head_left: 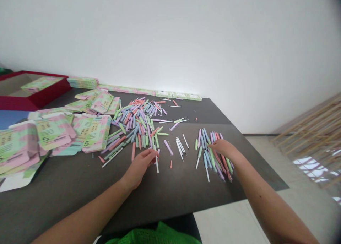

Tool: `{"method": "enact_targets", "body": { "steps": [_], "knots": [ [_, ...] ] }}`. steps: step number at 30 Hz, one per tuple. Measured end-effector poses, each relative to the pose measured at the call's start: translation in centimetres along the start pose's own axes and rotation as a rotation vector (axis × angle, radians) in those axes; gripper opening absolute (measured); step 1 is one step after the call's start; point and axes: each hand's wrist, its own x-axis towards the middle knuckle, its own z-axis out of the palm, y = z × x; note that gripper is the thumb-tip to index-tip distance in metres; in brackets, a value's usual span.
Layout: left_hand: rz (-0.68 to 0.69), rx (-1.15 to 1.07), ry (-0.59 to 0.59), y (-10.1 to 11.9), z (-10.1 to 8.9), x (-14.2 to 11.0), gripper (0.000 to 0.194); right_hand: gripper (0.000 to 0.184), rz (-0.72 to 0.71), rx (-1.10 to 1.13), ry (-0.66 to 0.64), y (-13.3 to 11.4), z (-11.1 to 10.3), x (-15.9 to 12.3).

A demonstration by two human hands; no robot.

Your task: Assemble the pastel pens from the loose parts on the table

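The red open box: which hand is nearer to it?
Left. The left hand is right of the red box, by the big pen pile; the right hand is farther right.

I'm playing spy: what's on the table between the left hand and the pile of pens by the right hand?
In the head view, a purple tube, a small red piece and some thin white sticks lie there.

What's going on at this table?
A person's left hand pinches a thin white stick in front of a loose pile of pastel pen parts. The right hand is at a smaller bunch of pens on the right. Between them lie more white sticks. Printed packets and an open red box are on the left.
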Motion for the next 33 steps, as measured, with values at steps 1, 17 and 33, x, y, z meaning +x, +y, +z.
{"method": "enact_targets", "body": {
  "steps": [1, 17, 33],
  "knots": [
    [0.003, 0.001, 0.0, 0.0, 0.0, 0.0, 0.022, 0.039, 0.001, -0.009, 0.005, 0.0, -0.1, 0.0],
    [0.086, -0.02, 0.136, 0.2, -1.1, 0.6, 0.026, 0.027, -0.378, 0.059, 0.084, -12.7, -0.3, -3.0],
    [0.077, -0.034, 0.159, 0.6, -1.0, 0.5, 0.025, 0.027, -0.359, 0.118, 0.066, -16.1, 1.9, -4.0]
  ]
}}
